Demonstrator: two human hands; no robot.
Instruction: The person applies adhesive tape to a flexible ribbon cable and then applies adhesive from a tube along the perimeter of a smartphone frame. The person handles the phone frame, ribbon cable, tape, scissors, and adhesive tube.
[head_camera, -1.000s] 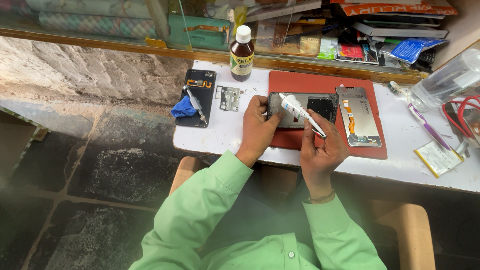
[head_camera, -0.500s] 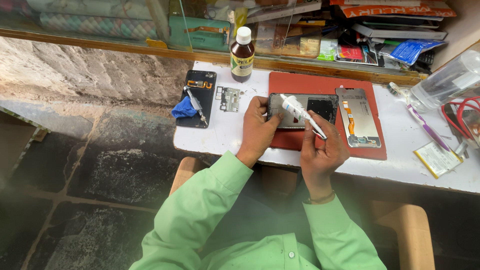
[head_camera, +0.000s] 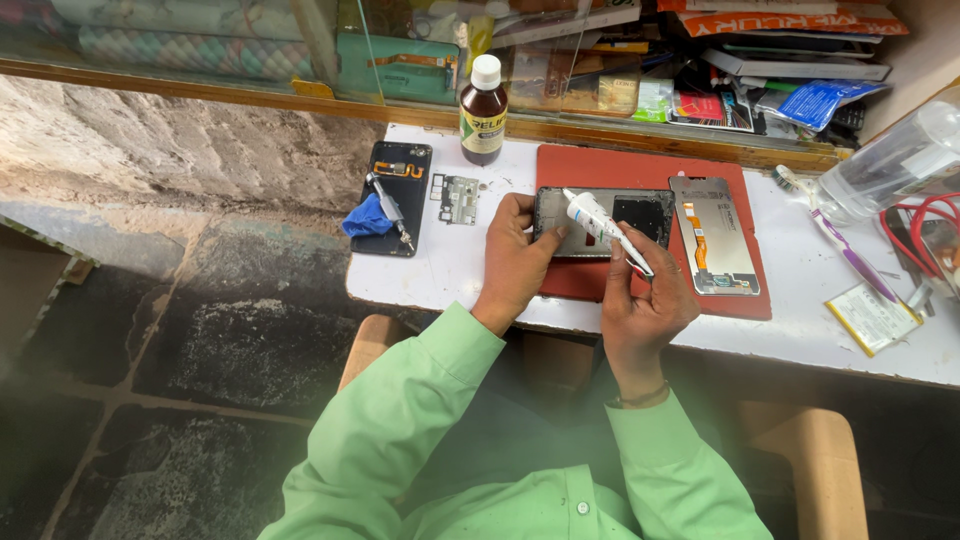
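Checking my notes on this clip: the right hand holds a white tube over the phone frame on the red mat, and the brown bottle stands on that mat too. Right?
Not quite. The head view shows the brown bottle standing on the white table, beyond the red mat, not on it. The rest holds: the right hand holds the white tube over the phone frame on the mat.
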